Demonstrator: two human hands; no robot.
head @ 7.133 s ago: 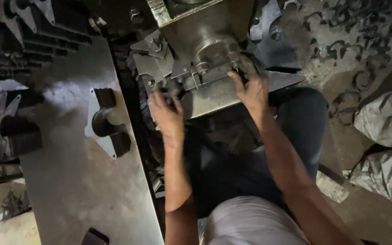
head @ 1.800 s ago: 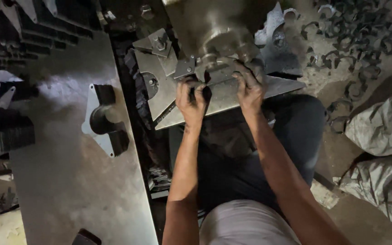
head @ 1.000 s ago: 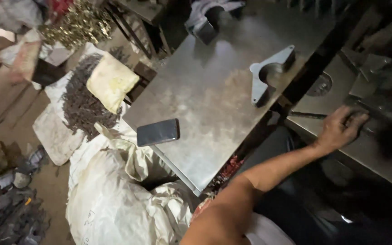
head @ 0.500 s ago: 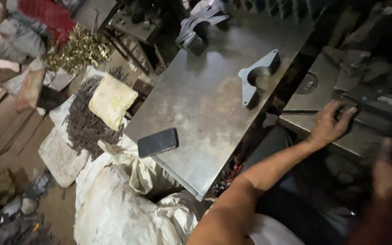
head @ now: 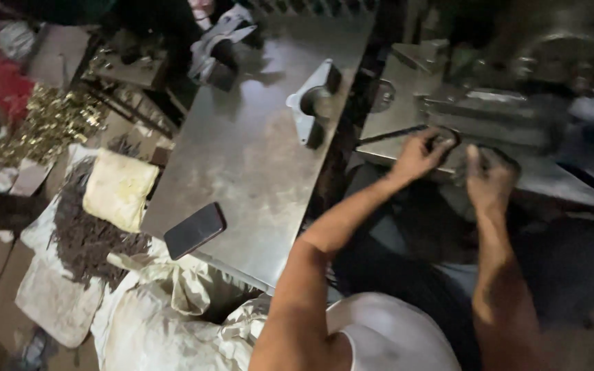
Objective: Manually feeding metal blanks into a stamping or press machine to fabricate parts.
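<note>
Both hands work at the near edge of the machine plate (head: 407, 148): left hand (head: 417, 154) fingers curl on a small dark part (head: 441, 141); right hand (head: 489, 180) grip unclear. Beside them, the worktop (head: 256, 151) lies mostly open.

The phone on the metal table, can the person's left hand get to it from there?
Probably yes: the phone lies flat near the metal table's front edge, nothing lies between, and the left hand touches the machine plate alongside.
</note>
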